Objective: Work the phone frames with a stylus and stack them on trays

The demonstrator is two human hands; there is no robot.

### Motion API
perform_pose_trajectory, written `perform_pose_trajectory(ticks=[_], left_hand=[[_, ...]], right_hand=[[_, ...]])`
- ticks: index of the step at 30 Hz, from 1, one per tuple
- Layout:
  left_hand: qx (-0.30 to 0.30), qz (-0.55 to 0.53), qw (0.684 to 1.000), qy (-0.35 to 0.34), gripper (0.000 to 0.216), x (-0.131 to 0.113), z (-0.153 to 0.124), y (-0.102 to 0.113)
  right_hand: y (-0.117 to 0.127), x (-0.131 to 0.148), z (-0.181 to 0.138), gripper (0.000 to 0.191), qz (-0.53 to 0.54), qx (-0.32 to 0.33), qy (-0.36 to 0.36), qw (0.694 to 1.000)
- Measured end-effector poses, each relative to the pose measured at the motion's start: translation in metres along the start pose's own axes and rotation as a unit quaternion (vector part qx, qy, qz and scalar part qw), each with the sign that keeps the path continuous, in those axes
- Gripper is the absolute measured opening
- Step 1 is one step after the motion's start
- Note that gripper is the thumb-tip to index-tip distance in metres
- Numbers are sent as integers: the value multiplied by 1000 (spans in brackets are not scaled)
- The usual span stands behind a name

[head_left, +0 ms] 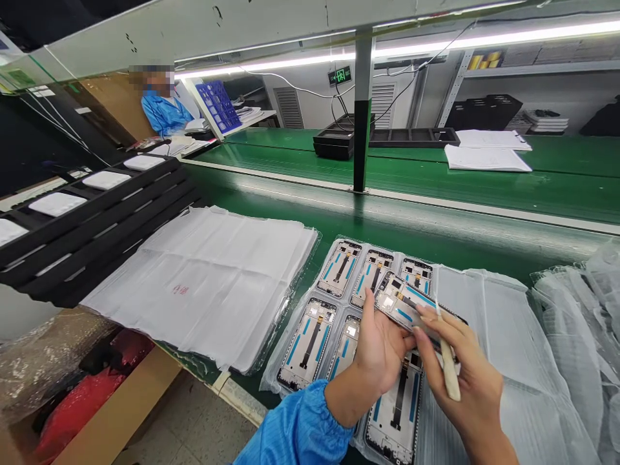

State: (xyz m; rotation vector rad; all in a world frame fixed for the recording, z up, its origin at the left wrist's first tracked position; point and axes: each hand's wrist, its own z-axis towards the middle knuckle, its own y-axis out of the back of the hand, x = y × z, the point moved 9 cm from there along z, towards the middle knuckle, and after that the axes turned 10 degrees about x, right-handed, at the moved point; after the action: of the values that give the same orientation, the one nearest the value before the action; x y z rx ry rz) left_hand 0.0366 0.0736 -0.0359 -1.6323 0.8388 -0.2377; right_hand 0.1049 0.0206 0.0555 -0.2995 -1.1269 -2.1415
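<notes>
My left hand (380, 349) is closed on a phone mid-frame (398, 303), a silver plate with a black rim, blue strips and a dark flex cable, tilted above a tray. My right hand (465, 368) grips a slim off-white tool (450, 371) with a thin pointed upper end, and its fingertips touch the lower right part of the same frame. Beneath both hands lies a clear plastic tray (303, 300) with several similar phone frames (307, 342) in its pockets. My hands and the held frame cover some of them.
Left of the tray lies a white-sheeted stack (208, 278) with red writing. Black stepped racks (97, 219) carry white pads. Crumpled clear plastic (576, 323) is at right. A post (361, 129) stands behind the bench, near black trays (334, 139). A person in blue (165, 113) sits far left.
</notes>
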Motion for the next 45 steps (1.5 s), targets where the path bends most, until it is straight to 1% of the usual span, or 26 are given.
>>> perform_pose_trajectory(ticks=[4, 7, 13, 19, 24, 28, 33, 40, 42, 45], left_hand=[[4, -13, 1000, -3, 80, 2, -1, -3], [7, -23, 1000, -2, 80, 5, -2, -4], [-10, -38, 999, -14, 78, 5, -3, -3], [-56, -31, 998, -27, 74, 3, -7, 0], [-60, -26, 997, -33, 73, 3, -7, -1], [-75, -17, 996, -33, 73, 4, -9, 0], [-64, -24, 997, -35, 74, 3, -9, -3], [-79, -25, 996, -32, 72, 5, -9, 0], [-79, -20, 996, -34, 72, 4, -10, 1], [-57, -29, 998, -17, 76, 5, -8, 0]], right_hand=[[-11, 1, 3, 15, -28, 49, 22, 998], [-15, 1, 3, 12, -32, 57, 34, 997], [-18, 1, -1, 11, -43, 57, 38, 997], [-17, 5, 0, 12, -41, 57, 48, 996], [-18, 2, -1, 10, -35, 58, 40, 997], [-19, 2, -3, 9, -41, 59, 38, 997], [-20, 5, -2, 7, -50, 61, 43, 996], [-23, 2, -4, 8, -63, 66, 49, 995], [-23, 2, -4, 9, -54, 66, 47, 995], [-17, 4, -1, 16, -3, 58, 32, 998]])
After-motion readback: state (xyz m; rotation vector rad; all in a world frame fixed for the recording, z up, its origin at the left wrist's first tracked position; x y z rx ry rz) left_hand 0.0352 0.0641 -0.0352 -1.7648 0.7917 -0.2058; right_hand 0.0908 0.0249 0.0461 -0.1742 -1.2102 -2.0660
